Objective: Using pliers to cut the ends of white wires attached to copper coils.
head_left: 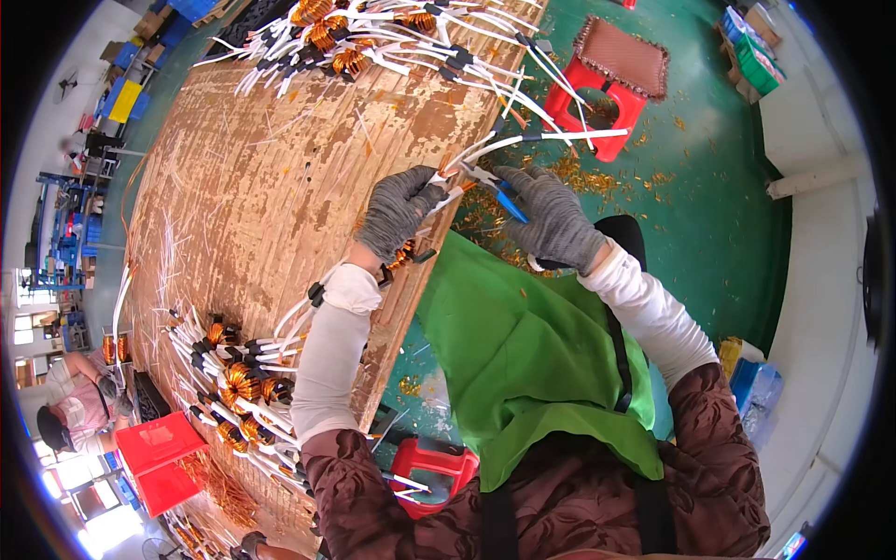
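Note:
My left hand [399, 213], in a grey knit glove, is closed on the white-sleeved leads [442, 174] of a copper-wound coil [402, 253], which peeks out below the wrist at the table edge. My right hand [553, 217], gloved alike, grips pliers with blue handles [509, 203]. Their metal jaws [478, 175] are at the leads, just right of my left fingers; whether they bite a wire I cannot tell. One long white sleeved lead [541, 137] runs out rightward past the table edge, with a black band on it.
Several coils with white leads [322, 37] are heaped on the worn wooden table [271, 168] at its far end, and more coils [241, 385] lie near left. Red stools [597, 103] stand on the green floor. A co-worker [79, 411] sits at left by a red bin [161, 443].

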`<state>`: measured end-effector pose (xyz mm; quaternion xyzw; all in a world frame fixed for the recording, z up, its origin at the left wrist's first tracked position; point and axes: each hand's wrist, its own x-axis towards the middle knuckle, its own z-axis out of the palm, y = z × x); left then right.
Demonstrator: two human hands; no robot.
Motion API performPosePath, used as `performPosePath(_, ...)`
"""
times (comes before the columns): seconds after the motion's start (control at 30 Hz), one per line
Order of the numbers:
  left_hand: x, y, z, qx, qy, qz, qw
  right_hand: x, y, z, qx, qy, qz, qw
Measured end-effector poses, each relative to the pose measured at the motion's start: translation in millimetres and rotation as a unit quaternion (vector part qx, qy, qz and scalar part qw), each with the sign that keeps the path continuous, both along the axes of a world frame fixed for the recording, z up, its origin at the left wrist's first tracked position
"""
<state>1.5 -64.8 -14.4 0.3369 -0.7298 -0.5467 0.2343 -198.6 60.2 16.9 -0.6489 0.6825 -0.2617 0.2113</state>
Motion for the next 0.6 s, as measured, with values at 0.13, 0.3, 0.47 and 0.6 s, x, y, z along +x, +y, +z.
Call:
performPosePath(0.13,-8,13,-5,-0.009,-0.016,0.029,0.999,10,-11,13,0.087,0.092,0.008,0.992)
performPosePath(0.3,-14,19,-6,-0.169,-0.082,0.055,0.981,20,-15,26,0.142,0.166,0.032,0.975)
performPosePath(0.47,-14,20,-11,-0.161,-0.054,0.070,0.983,32,-8,22,0.105,0.217,0.003,0.971)
performPosePath(0.6,-15,24,-7,-0.130,-0.039,0.097,0.986,47,-10,-5,0.101,0.269,-0.028,0.957)
